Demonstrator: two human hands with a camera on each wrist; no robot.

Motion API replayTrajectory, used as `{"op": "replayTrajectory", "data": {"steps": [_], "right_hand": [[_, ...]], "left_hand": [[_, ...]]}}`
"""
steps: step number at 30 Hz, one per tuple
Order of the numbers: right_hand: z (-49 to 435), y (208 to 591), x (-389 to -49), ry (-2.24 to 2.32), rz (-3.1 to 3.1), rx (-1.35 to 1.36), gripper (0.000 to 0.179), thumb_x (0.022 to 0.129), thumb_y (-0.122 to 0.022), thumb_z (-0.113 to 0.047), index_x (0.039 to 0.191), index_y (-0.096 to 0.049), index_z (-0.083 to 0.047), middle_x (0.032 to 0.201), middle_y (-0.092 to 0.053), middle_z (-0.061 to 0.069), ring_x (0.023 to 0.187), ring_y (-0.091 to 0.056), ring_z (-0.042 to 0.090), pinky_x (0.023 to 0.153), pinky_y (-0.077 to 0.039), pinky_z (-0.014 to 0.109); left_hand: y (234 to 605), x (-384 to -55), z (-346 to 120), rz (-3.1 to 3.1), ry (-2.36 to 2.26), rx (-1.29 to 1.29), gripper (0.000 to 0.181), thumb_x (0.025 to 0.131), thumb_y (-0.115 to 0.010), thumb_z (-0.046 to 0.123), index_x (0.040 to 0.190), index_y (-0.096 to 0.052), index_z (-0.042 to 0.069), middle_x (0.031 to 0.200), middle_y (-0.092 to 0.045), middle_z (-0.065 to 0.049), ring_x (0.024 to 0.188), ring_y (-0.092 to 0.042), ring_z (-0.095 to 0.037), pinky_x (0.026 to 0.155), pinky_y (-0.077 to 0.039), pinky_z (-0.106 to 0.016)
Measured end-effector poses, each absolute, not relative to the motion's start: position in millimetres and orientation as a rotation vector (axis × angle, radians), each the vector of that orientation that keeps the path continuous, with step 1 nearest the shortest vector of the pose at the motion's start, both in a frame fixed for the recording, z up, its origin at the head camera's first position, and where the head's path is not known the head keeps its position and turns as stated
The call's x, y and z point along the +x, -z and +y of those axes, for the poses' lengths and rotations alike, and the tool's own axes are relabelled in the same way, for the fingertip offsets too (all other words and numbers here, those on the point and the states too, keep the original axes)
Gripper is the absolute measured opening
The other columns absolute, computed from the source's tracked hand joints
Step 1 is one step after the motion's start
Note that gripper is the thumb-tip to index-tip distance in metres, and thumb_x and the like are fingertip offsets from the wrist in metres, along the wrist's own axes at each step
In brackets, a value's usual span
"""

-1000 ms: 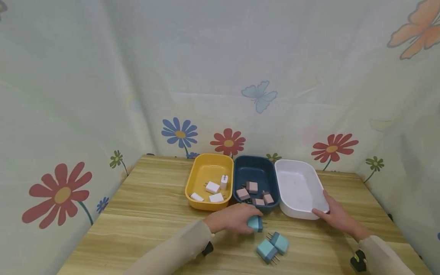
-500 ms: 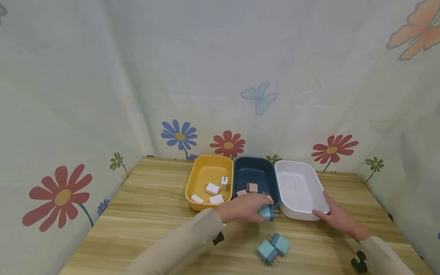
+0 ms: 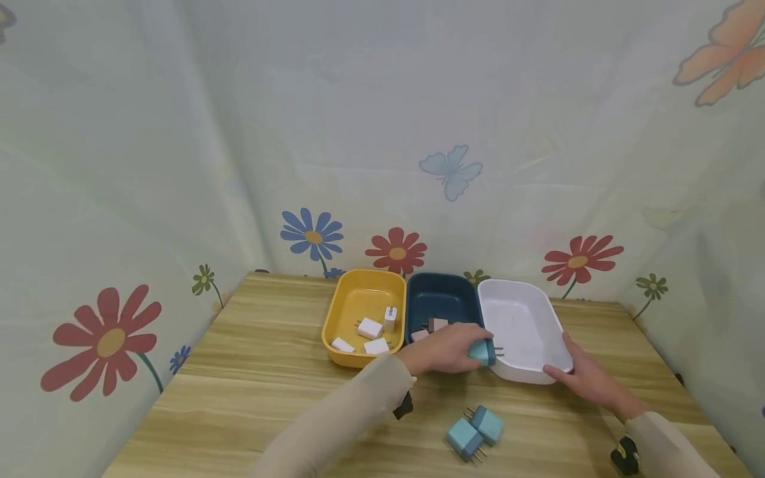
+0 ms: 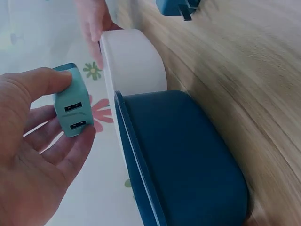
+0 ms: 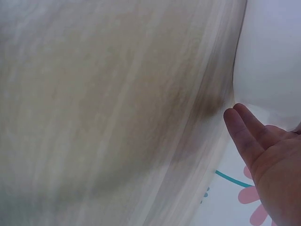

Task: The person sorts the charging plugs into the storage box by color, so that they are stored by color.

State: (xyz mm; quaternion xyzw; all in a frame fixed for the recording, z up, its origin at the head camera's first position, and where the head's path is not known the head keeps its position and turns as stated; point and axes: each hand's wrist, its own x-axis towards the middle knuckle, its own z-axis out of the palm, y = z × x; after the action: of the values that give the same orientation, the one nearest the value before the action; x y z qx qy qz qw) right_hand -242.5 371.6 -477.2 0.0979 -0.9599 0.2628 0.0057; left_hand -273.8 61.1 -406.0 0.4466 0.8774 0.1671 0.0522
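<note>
My left hand pinches a teal USB charger between thumb and fingers. In the left wrist view its two USB ports face the camera. In the head view its prongs point right, across the near left rim of the white bin. My right hand holds that bin at its near right corner, thumb at the front and fingers along the right side. Inside, the white bin shows only its bare bottom. The left hand partly covers the dark blue bin and the pinkish chargers in it.
Two more teal chargers lie together on the wooden table, prongs showing. A yellow bin with several white chargers stands left of the dark blue one. Behind the bins hangs a flower-printed cloth.
My left hand has lifted the teal charger from in front of the dark blue bin and carried it right, up to the white bin's rim. My right hand has stayed at the white bin.
</note>
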Motion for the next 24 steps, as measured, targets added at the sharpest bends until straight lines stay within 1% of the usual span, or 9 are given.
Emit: {"op": "replayTrajectory", "data": {"steps": [5,11,19,24], "right_hand": [[372,478,-242,-0.82,-3.009,0.297,0.098,0.079,-0.059,-0.047,0.136,-0.001,0.009,0.135,-0.013,0.036,0.117,-0.025,0.05,0.089,-0.025,0.059],[371,478,-242,-0.793,-3.022,0.281,0.1,0.078,-0.057,-0.05,0.137,-0.001,0.008,0.135,-0.014,0.035,0.117,-0.025,0.05,0.089,-0.026,0.059],[370,478,-241,-0.81,-3.013,0.282,0.098,0.079,-0.058,-0.047,0.137,0.0,0.007,0.135,-0.013,0.035,0.117,-0.025,0.05,0.089,-0.026,0.058],[369,477,-240,-0.813,-3.013,0.282,0.098,0.08,-0.057,-0.048,0.136,0.0,0.008,0.135,-0.013,0.036,0.117,-0.025,0.05,0.089,-0.025,0.059]], "left_hand": [[407,-280,70,2.696,-0.524,1.362,0.049,0.083,-0.059,0.03,0.128,-0.044,0.018,0.123,-0.046,0.008,0.103,-0.042,-0.002,0.086,-0.037,-0.017],[411,-285,77,2.714,-0.528,1.315,0.048,0.083,-0.059,0.029,0.128,-0.044,0.018,0.124,-0.045,0.007,0.105,-0.042,-0.002,0.088,-0.036,-0.019],[422,-294,81,2.7,-0.579,1.247,0.047,0.083,-0.059,0.03,0.128,-0.044,0.021,0.122,-0.045,0.006,0.098,-0.043,-0.004,0.082,-0.039,-0.019],[432,-300,85,2.718,-0.625,1.235,0.049,0.083,-0.059,0.032,0.128,-0.044,0.021,0.121,-0.045,0.004,0.097,-0.043,-0.004,0.082,-0.039,-0.019]]}}
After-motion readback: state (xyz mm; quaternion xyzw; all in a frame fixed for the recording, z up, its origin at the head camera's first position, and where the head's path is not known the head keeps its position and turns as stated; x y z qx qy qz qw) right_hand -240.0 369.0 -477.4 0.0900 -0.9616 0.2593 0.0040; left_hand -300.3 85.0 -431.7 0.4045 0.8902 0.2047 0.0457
